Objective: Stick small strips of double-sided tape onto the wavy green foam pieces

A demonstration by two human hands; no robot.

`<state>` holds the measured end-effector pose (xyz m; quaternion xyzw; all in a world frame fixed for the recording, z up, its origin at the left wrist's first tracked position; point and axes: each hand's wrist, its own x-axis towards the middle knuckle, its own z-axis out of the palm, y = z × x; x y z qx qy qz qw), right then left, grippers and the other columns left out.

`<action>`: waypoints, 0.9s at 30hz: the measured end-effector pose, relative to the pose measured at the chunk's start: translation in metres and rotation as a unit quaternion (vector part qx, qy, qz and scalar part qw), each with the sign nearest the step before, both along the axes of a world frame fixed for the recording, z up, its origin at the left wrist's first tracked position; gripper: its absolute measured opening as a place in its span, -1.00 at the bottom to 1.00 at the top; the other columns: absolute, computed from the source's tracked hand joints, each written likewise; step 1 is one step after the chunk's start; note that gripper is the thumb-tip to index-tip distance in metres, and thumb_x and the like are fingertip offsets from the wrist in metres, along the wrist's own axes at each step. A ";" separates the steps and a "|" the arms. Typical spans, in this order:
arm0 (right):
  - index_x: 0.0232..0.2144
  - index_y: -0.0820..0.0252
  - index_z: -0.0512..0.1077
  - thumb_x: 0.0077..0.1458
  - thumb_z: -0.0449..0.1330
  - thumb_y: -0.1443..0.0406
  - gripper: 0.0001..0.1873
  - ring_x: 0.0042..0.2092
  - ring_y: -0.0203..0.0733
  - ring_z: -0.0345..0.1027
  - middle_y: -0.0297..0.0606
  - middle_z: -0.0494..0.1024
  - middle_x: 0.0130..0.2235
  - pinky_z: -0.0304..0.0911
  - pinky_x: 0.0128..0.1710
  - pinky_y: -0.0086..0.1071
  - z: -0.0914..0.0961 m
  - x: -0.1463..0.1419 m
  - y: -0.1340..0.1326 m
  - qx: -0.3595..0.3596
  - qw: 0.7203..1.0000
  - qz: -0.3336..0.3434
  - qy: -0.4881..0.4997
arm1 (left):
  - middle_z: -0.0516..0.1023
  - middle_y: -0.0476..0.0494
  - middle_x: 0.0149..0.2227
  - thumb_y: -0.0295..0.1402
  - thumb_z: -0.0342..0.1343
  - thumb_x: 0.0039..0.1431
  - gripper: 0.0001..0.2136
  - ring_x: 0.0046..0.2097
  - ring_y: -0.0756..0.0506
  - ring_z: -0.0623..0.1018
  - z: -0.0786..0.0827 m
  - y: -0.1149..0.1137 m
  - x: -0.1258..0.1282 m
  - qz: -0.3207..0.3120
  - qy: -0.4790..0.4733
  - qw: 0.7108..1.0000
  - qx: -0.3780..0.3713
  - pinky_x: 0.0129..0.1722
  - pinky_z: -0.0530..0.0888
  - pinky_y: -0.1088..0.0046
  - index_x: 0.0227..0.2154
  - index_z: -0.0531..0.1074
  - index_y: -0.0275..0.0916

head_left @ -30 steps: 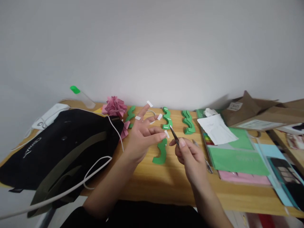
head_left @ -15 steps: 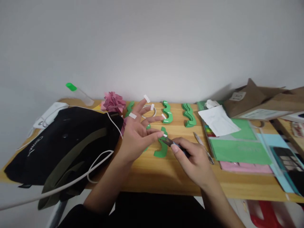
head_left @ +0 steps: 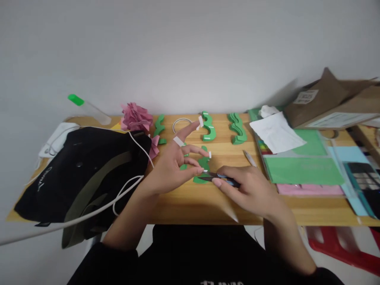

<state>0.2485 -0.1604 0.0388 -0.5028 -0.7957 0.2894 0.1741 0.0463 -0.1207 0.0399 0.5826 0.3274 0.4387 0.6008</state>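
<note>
My left hand [head_left: 173, 168] is in a pinch, thumb and fingertip together on a small white tape strip [head_left: 205, 171]. More white strips stick to its raised fingers and to the back of the hand. My right hand [head_left: 249, 188] grips small dark scissors [head_left: 221, 177] with blue on the handle; their parted blades point left, close to the pinched strip. Beneath the blades lies a wavy green cutout [head_left: 203, 163], partly covered. Another green cutout [head_left: 183, 167] is mostly hidden by my left hand. Behind them stands a green wavy piece [head_left: 209, 132] with white strips on it.
Farther back are a stack of green wavy pieces [head_left: 236, 128], a tape ring [head_left: 175, 123] and a pink paper flower [head_left: 136, 117]. A black bag [head_left: 89, 170] and cable fill the left. Right are a pen [head_left: 249, 158], green folder [head_left: 303, 170], white paper [head_left: 276, 132] and cardboard box [head_left: 335, 103].
The view has shifted, so the table sits higher. My left fingers have folded lower, with the index finger pointing out. The scissors have turned flatter, and a whitish blurred streak shows near the front edge.
</note>
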 end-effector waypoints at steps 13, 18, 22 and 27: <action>-0.35 0.17 0.52 0.04 0.24 0.07 -0.71 -0.51 -0.31 0.22 -0.35 0.46 -0.50 0.12 -0.50 -0.42 -0.042 -0.011 -0.011 -0.127 0.933 -0.190 0.279 | 0.12 -0.15 0.29 -0.51 0.38 -0.12 -0.24 -0.10 -0.08 0.56 -0.036 -0.010 -0.004 0.068 -0.049 0.995 -0.059 -0.39 0.55 0.58 0.15 0.26 0.15; -0.41 0.21 0.51 -0.14 0.32 0.04 -0.64 -0.55 -0.37 0.09 -0.43 0.30 -0.59 0.04 -0.56 -0.43 -0.058 -0.039 -0.015 -0.231 0.854 -0.254 0.392 | 0.16 -0.10 0.26 -0.48 0.35 -0.04 -0.30 -0.06 -0.10 0.55 -0.050 -0.023 0.000 0.112 -0.060 0.991 -0.037 -0.31 0.56 0.53 0.13 0.25 0.19; -0.50 0.20 0.45 -0.16 0.32 0.05 -0.66 -0.58 -0.40 0.03 -0.47 0.26 -0.63 -0.02 -0.58 -0.45 -0.060 -0.045 -0.015 -0.257 0.823 -0.274 0.426 | 0.13 -0.01 0.26 -0.50 0.27 0.05 -0.34 0.00 -0.12 0.53 -0.050 -0.033 0.004 0.129 -0.037 0.991 -0.016 -0.29 0.58 0.47 0.11 0.23 0.31; -0.53 0.20 0.42 -0.17 0.33 0.03 -0.64 -0.63 -0.45 -0.11 -0.53 0.14 -0.67 -0.15 -0.65 -0.47 -0.068 -0.035 -0.020 -0.251 0.819 -0.311 0.412 | 0.02 0.04 0.32 -0.55 0.27 0.04 -0.33 0.13 -0.20 0.44 -0.059 -0.053 -0.010 0.258 0.075 0.960 0.074 -0.13 0.57 0.34 0.12 0.24 0.26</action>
